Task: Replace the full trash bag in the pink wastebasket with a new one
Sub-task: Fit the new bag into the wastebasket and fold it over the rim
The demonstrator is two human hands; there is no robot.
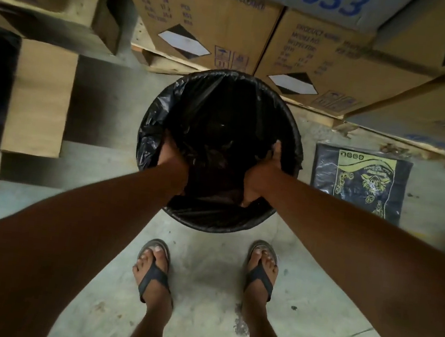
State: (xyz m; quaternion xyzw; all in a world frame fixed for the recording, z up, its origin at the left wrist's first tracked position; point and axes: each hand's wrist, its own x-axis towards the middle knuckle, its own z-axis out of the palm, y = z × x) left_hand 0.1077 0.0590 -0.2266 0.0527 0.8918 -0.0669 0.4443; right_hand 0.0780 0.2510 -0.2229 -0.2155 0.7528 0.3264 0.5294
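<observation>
Two bare forearms reach from the lower corners into the wastebasket (219, 151) at frame centre; left hand (170, 159) and right hand (264, 170) press the black trash bag (149, 142) inside, fingers' spread impossible to tell. A pack of bags (359, 182) lies right on the floor.

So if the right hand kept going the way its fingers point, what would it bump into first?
The right hand is inside the bin, fingers pointing towards the far side. It would probably meet the black bag lining the bin wall first, though depth in the dark bag is hard to judge.
</observation>
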